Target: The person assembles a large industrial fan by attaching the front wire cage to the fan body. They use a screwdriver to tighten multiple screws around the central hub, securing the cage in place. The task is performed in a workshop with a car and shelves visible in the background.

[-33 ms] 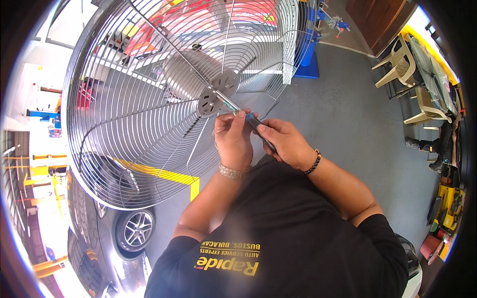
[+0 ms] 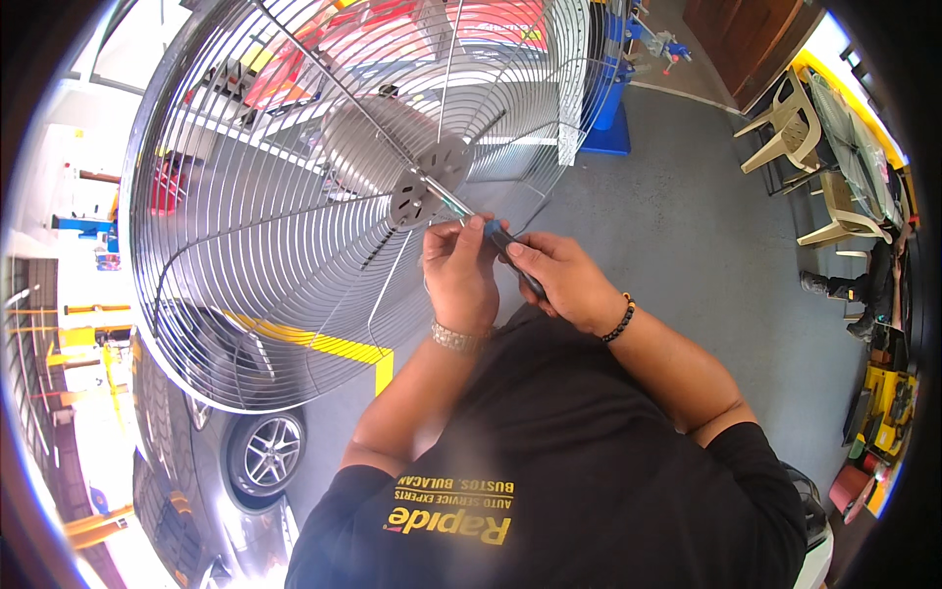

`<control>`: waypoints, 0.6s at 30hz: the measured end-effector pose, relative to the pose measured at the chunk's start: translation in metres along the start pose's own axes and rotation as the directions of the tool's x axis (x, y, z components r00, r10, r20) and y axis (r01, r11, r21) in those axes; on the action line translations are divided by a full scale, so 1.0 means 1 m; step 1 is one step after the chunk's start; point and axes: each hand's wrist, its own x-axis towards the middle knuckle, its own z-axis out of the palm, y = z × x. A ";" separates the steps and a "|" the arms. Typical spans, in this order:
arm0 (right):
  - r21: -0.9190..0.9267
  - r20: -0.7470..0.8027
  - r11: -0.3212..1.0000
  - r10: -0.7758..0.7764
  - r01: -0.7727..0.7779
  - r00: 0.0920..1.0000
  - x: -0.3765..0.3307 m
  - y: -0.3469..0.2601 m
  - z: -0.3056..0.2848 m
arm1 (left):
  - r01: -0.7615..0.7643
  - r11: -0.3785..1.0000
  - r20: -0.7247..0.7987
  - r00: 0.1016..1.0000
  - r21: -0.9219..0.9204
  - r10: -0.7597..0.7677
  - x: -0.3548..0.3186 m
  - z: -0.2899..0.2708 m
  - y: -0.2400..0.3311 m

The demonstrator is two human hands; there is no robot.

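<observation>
Screwdriver [image 2: 497,237] is clasped in my curled right hand [image 2: 564,280]; my left hand [image 2: 459,275] pinches the shaft [image 2: 453,204]. Holding it straight toward the fan hub [image 2: 444,169] should, I judge, prevent slipping.

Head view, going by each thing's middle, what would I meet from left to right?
Car wheel, fan, left hand, tool, right hand, upper chair, yellow equipment.
</observation>
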 end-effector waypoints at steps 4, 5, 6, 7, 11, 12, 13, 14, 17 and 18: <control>0.333 0.229 0.934 0.057 -0.133 0.972 -0.002 -0.008 -0.005 | -0.055 0.998 0.001 0.999 0.008 0.055 -0.002 0.003 0.003; 0.426 0.289 0.876 0.103 -0.225 0.952 -0.002 -0.010 -0.006 | -0.082 0.996 0.000 0.997 0.038 0.082 -0.001 0.003 0.004; 0.506 0.353 0.803 0.139 -0.314 0.925 -0.001 -0.012 -0.007 | -0.111 0.992 0.001 0.994 0.067 0.111 0.000 0.004 0.004; 0.572 0.439 0.714 0.148 -0.403 0.886 -0.002 -0.013 -0.007 | -0.113 0.989 -0.007 0.993 0.094 0.114 -0.001 0.005 0.005; 0.370 0.323 0.887 0.155 -0.275 0.934 0.001 -0.016 -0.001 | -0.149 0.982 0.044 0.988 0.114 0.145 0.005 0.002 0.007; 0.276 0.260 0.931 0.168 -0.240 0.951 0.002 -0.017 0.002 | -0.159 0.982 0.074 0.986 0.104 0.152 0.007 0.000 0.007; 0.184 0.221 0.963 0.154 -0.196 0.963 0.003 -0.018 0.004 | -0.157 0.985 0.079 0.985 0.077 0.151 0.008 -0.002 0.007; 0.112 0.168 0.975 0.172 -0.192 0.971 0.003 -0.020 0.006 | -0.154 0.986 0.084 0.985 0.055 0.149 0.009 -0.003 0.005; -0.130 0.076 0.983 0.139 -0.129 0.987 0.003 -0.028 0.008 | -0.130 0.991 0.109 0.986 0.006 0.129 0.010 -0.006 0.001; -0.239 0.036 0.966 0.106 -0.094 0.994 0.003 -0.031 0.008 | -0.121 0.992 0.119 0.985 -0.019 0.122 0.011 -0.007 0.000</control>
